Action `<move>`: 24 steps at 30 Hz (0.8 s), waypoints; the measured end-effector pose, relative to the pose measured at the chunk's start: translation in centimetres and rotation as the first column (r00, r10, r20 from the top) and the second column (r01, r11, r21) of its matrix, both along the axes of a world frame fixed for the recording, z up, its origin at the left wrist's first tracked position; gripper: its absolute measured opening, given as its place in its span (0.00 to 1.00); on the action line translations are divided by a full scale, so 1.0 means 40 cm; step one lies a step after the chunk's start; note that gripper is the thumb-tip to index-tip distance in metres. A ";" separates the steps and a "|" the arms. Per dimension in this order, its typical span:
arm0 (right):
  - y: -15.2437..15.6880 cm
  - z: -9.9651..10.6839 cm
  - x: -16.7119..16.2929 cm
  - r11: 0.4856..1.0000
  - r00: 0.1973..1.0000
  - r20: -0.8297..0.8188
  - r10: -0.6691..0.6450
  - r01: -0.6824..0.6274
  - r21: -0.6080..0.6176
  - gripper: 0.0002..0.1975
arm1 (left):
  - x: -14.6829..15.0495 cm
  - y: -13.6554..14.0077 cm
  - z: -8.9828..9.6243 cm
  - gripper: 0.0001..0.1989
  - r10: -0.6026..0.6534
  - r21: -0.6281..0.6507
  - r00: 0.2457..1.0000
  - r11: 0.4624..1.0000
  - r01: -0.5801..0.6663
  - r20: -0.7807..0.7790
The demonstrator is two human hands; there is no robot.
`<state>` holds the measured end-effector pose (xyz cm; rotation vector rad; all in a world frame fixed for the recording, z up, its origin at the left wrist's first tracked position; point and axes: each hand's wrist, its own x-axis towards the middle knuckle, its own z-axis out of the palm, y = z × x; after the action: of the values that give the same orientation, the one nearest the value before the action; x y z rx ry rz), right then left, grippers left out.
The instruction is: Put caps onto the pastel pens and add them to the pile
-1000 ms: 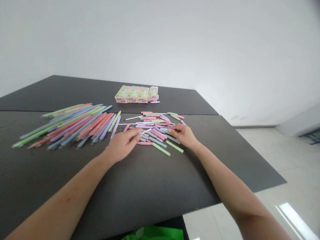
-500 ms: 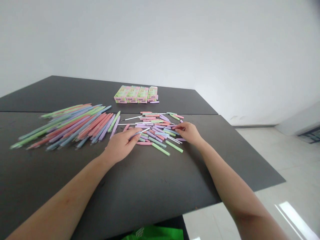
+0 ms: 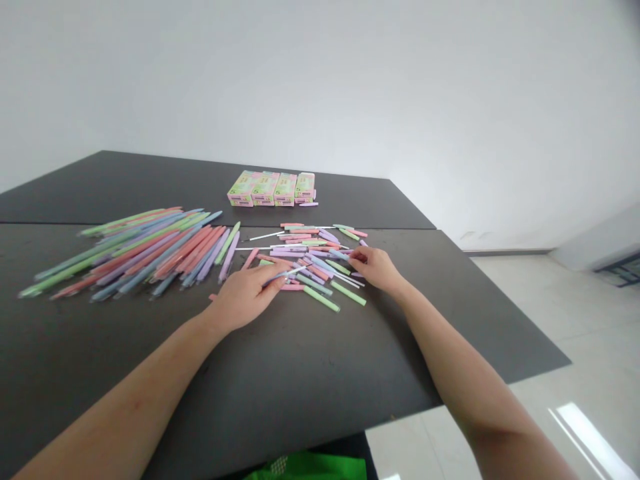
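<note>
My left hand [image 3: 253, 293] is closed around a blue pen barrel [image 3: 273, 277], and a thin white refill [image 3: 296, 270] sticks out from it toward the right. Fingertips of my right hand [image 3: 375, 267] pinch the end of a light-blue pen piece [image 3: 340, 255] at the right side of the loose heap. That heap holds pink, purple, green and blue pen parts with several white refills [image 3: 346, 280]. A green barrel [image 3: 321, 299] lies at its near edge. Parts under both hands are hidden.
A big pile of assembled-looking pens [image 3: 150, 250] lies on the dark table [image 3: 310, 360] to the left. Several pink-and-green boxes [image 3: 265, 189] stand at the back, a purple piece [image 3: 309, 204] beside them. Something bright green [image 3: 315, 465] shows below the table's front edge.
My left hand has shifted slightly right and down with the barrel and refill. My right fingers have closed at the light-blue piece, which now points up-left from them.
</note>
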<state>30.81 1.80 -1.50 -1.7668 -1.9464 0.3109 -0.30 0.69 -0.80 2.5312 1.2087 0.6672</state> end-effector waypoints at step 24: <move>0.003 -0.028 -0.113 0.971 0.980 0.081 0.182 -0.192 0.141 0.06 | 0.065 -0.067 0.036 0.14 -0.338 -0.057 0.929 0.941 0.333 -0.149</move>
<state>26.30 1.91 -2.64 -1.5214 -2.1314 0.1661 2.30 -1.99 0.65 2.7116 0.7864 0.3709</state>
